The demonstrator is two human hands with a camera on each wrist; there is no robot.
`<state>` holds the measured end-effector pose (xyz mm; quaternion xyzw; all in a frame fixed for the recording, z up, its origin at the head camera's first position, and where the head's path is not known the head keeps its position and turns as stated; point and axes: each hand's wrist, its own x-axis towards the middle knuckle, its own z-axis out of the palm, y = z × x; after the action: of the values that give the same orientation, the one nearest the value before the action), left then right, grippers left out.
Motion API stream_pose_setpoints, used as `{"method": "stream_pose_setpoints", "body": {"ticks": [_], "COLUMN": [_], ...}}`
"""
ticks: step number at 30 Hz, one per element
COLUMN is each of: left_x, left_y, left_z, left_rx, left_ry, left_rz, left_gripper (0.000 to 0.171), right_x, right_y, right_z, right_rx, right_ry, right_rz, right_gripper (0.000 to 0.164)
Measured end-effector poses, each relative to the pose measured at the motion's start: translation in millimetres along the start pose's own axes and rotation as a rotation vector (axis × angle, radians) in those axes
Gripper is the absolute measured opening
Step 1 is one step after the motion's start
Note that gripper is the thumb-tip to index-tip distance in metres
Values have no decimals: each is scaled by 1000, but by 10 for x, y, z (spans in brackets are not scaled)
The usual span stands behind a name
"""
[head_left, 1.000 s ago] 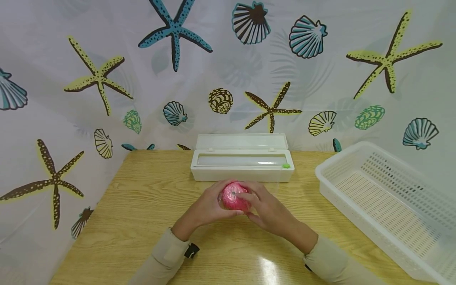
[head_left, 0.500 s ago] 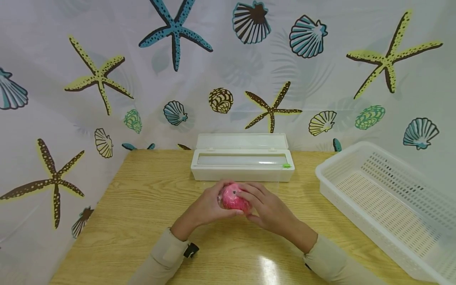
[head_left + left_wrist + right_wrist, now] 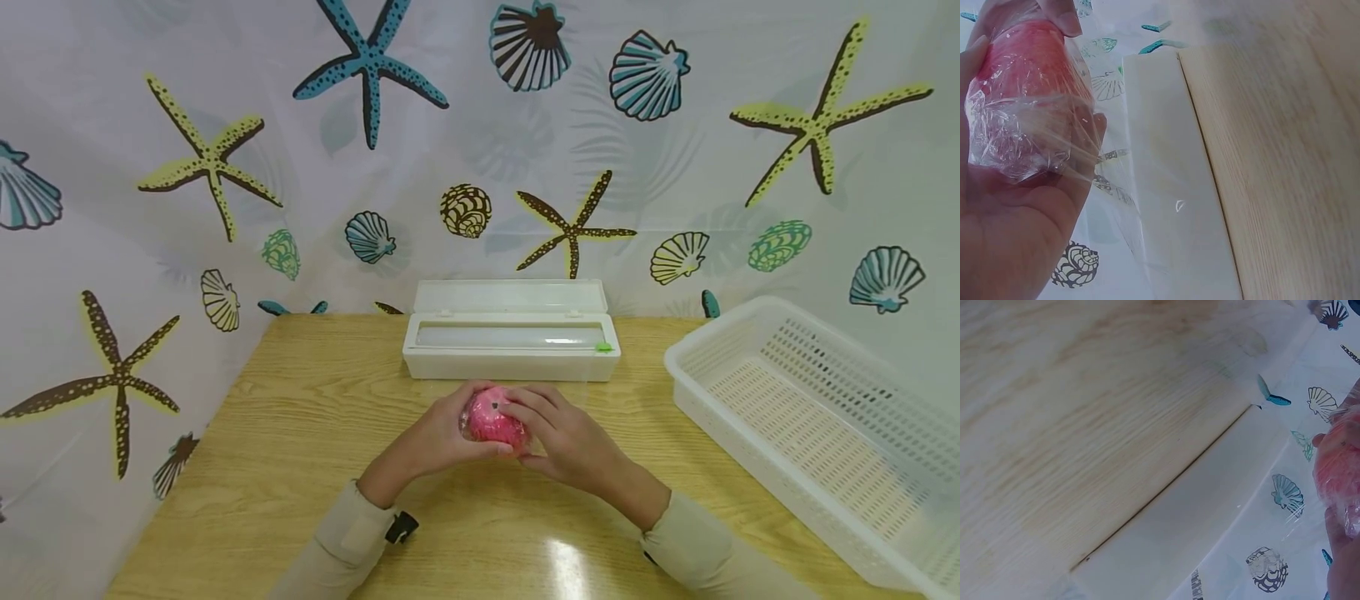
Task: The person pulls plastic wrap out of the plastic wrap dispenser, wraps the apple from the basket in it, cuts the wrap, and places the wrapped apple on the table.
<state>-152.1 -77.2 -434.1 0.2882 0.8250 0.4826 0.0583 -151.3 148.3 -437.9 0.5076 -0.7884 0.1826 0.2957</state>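
Observation:
A round pink-red fruit, like an apple, is wrapped in crinkled cling film, with a small dark spot on top. My left hand grips its left side, thumb at the front; in the left wrist view the film is bunched over the palm below the fruit. From the right, my right hand holds it too, fingertips on the upper surface and thumb low. A clear sheet of cling film runs from the fruit toward the white cling film dispenser, just beyond the hands with its lid raised.
On the dispenser's front right edge sits a green slide cutter. A white perforated plastic basket stands at the right of the wooden table. Behind hangs a cloth printed with starfish and shells.
The fruit has turned slightly between the hands, its dark spot shifting a little. My right fingers have moved closer together on its right side. The left hand stays nearly in place.

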Motion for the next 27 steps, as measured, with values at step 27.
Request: {"method": "stream_pose_setpoints", "body": {"ticks": [27], "left_x": [-154], "left_y": [9], "left_z": [-76], "left_rx": [277], "left_ry": [99], "left_rz": [295], "left_gripper": [84], "right_x": [23], "right_y": [-44], "right_z": [-42], "right_rx": [72], "right_ry": [-15], "right_rz": [179], "right_gripper": [84]}}
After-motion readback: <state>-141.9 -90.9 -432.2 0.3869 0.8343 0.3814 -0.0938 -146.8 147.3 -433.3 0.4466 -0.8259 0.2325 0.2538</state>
